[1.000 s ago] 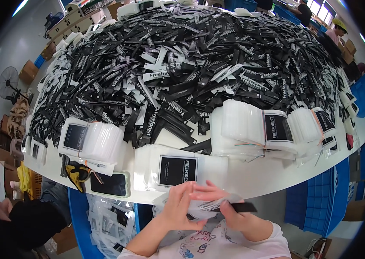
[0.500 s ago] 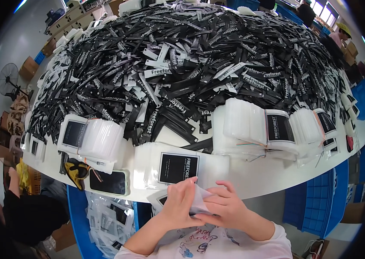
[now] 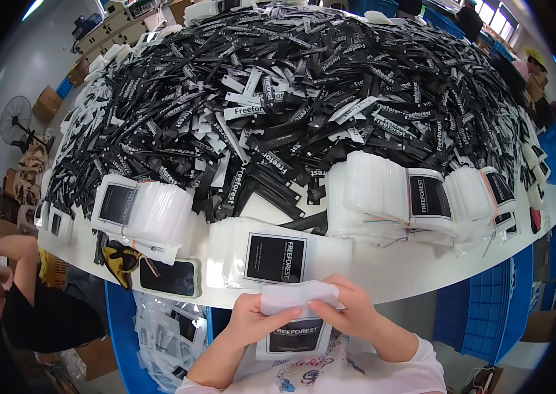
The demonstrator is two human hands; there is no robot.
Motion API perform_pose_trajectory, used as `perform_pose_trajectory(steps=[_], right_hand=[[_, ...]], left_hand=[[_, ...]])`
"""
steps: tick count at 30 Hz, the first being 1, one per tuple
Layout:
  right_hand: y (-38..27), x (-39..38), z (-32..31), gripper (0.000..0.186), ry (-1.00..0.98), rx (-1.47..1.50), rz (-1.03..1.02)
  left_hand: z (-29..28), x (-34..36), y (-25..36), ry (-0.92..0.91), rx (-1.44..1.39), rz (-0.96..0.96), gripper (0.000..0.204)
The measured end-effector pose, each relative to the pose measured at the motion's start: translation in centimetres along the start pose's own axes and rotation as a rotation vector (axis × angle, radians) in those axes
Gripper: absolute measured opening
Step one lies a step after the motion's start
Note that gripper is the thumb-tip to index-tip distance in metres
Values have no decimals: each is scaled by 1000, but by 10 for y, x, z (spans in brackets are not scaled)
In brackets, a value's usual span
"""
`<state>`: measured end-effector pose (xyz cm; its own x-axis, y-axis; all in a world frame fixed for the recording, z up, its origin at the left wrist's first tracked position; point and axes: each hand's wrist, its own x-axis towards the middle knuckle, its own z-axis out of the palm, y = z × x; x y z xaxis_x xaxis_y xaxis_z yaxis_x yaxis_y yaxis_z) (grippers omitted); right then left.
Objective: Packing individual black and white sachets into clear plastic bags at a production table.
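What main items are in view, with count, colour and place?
Smooth table: one, white, centre
Narrow flat packets: uncountable, mostly black, heaped on table
Plastic pouch stacks: several, whitish, black labels, table's near side
Rectangular phone: one, black screen, near left
Small object: one, yellow and black, beside phone
Plastic bins: several, blue, lower left and right
Round fan: one, dark, far left
Other people: at least two, black clothing left, yellow hat upper right
Labelled pouch: one, white, in both hands
Left hand: one, fingers on pouch
Right hand: one, fingers on pouch
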<state>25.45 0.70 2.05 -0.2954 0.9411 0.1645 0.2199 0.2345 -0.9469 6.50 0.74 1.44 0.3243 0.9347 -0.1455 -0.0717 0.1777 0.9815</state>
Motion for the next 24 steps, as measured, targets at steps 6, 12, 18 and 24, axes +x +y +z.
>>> perform_pose_trajectory(steps=[6, 12, 18, 24], right_hand=[[2, 11, 13, 9, -23, -21, -184], [2, 39, 39, 13, -312, -82, -357], [22, 160, 33, 16, -275, -862, -309], [90, 214, 34, 16, -62, -1082, -106]], left_hand=[[-16, -13, 7, -53, 149, 66, 13], [-60, -43, 11, 27, 261, 296, 20], [-130, -118, 24, 105, 519, -176, 32], [-134, -132, -5, 112, 478, -393, 58]])
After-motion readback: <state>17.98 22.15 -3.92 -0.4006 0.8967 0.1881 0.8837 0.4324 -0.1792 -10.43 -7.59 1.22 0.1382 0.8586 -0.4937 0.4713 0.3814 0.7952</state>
